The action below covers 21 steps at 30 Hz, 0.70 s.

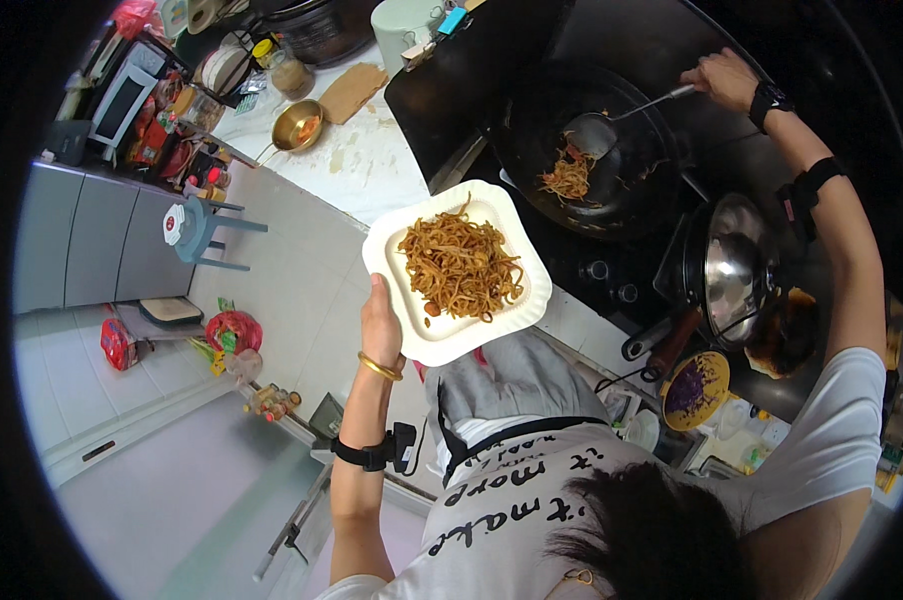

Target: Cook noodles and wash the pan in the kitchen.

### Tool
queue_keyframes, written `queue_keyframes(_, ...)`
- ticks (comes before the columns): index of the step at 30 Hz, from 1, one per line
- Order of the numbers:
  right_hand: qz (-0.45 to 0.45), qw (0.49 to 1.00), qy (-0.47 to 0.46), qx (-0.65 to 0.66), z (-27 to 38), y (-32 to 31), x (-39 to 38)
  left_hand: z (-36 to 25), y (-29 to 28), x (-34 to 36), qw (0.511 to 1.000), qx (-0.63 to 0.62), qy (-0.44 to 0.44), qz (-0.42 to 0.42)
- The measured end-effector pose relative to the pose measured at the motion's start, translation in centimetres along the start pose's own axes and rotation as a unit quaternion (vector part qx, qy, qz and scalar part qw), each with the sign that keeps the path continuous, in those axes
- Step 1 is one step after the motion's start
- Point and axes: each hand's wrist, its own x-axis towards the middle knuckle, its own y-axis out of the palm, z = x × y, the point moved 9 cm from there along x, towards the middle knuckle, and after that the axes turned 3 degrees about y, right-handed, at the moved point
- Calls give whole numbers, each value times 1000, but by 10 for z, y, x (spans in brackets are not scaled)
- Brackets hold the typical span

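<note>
A square white plate point(382, 247) piled with browned noodles point(457, 260) is gripped at its left edge by my left hand point(380, 320). At upper right, my right hand point(724, 80) holds the handle of a metal turner point(594, 136) whose head rests inside a black wok point(612, 200). A smaller portion of noodles point(562, 180) lies in the wok beside the turner's head. The wok sits on a dark stove point(597, 290), just beyond the plate.
A lidded pot point(734, 250) and yellow bowl of purple food point(692, 395) are at right. The white counter point(342, 165) holds a brass pot point(294, 125), board point(352, 92) and jar point(292, 75). A blue stool point(204, 240) stands at left, bags point(234, 330) on the floor.
</note>
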Motion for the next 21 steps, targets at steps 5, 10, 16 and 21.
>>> queue_keyframes(5,91,991,39,87,-23,30,-5,5,-4,3,1000,14,10,-22)
queue_keyframes(10,214,940,50,260,-49,103,-20,-2,10,1,1000,4,8,-13)
queue_keyframes(16,309,883,141,324,-15,113,-56,2,0,-4,999,8,-6,-32)
queue_keyframes(21,259,859,112,427,-2,168,-38,1,2,5,999,-6,17,-31)
